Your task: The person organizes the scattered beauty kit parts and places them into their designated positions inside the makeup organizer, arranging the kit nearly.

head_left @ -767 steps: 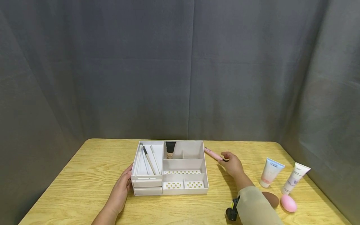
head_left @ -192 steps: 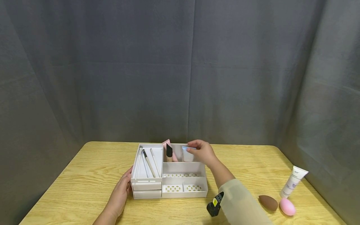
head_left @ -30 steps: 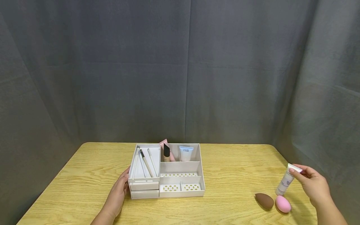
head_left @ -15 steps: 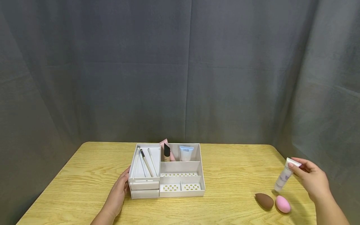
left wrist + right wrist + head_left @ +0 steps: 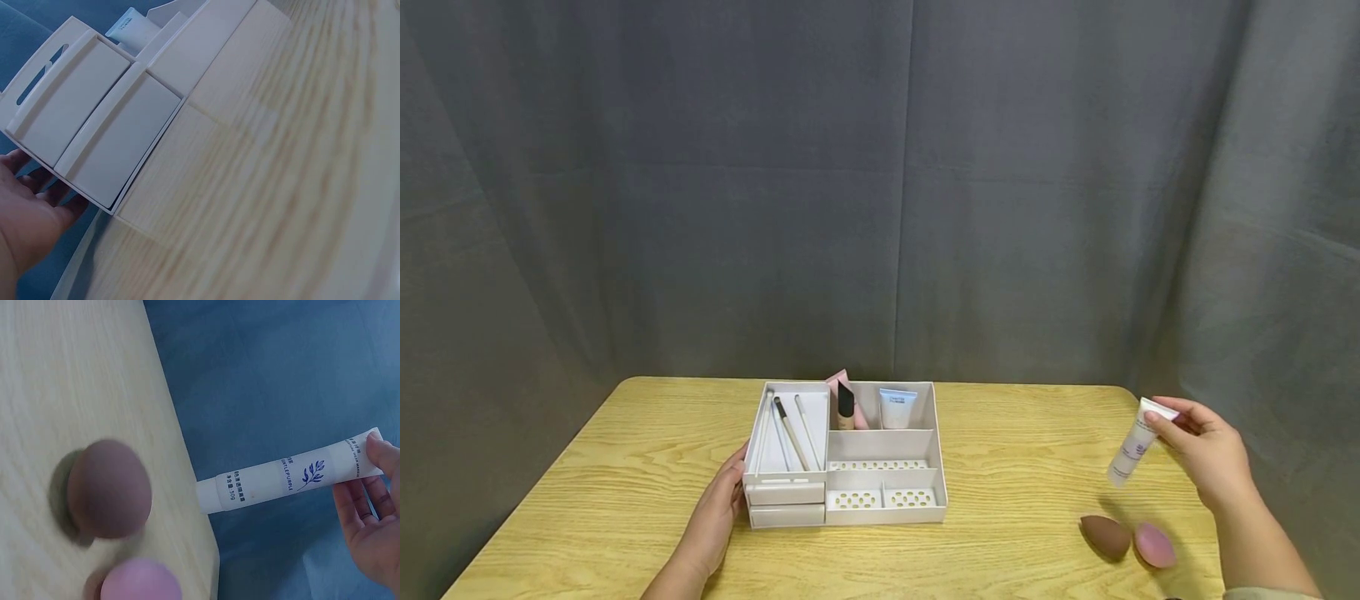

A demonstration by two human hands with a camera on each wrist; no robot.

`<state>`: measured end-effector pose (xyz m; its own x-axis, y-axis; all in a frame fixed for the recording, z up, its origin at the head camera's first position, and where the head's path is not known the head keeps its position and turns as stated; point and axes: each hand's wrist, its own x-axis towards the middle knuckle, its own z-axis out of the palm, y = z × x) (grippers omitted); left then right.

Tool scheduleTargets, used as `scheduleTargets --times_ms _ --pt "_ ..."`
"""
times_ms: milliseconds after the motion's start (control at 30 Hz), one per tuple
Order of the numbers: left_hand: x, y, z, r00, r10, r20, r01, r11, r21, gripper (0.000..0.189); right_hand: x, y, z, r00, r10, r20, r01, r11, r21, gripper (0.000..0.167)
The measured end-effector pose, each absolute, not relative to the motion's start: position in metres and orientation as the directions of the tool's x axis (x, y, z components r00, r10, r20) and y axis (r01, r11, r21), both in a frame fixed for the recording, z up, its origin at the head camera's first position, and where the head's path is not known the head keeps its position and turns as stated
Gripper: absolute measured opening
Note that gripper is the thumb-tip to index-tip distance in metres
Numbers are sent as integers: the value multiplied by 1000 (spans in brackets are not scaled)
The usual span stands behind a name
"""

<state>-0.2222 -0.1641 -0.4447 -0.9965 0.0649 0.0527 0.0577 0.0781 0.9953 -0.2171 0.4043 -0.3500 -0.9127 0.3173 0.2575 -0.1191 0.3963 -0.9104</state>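
Observation:
My right hand [image 5: 1206,454] pinches the crimped end of a white cosmetic tube [image 5: 1133,450] between thumb and fingers. Purple print and a leaf sprig mark the tube [image 5: 281,472], which hangs tilted, cap down, above the table. My left hand [image 5: 711,512] rests against the left side of a white organizer [image 5: 786,517]; its fingers [image 5: 47,187] touch that side wall. Makeup brushes [image 5: 793,433] lie in the organizer's left tray. Its back compartments hold a black-capped foundation tube [image 5: 846,408], a pink tube [image 5: 837,379] and a blue-white tube [image 5: 897,408].
A brown makeup sponge [image 5: 1105,537] and a pink makeup sponge [image 5: 1154,546] lie side by side on the wooden table [image 5: 1007,483], below the right hand. Grey curtains [image 5: 880,192] enclose the back and sides. Two drawers [image 5: 786,494] front the organizer's left part.
Earlier, the blue-white tube went from the table into the organizer. Over the last second my right hand has lifted the white tube and carried it leftward. The left hand has stayed put.

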Motion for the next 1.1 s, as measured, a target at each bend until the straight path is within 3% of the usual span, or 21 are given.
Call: scheduleTargets --times_ms 167,433,1100 --pt "-223 -165 -445 -997 61 48 53 80 995 59 -228 387 -342 -908 307 285 -119 463 -878 14" --pt "-222 -164 -444 -998 54 44 48 84 995 59 -247 360 -331 -911 277 305 -154 458 -876 15" --pt "-224 -162 -444 -998 46 44 47 72 996 58 -278 293 -309 -923 193 332 -246 365 -898 16"
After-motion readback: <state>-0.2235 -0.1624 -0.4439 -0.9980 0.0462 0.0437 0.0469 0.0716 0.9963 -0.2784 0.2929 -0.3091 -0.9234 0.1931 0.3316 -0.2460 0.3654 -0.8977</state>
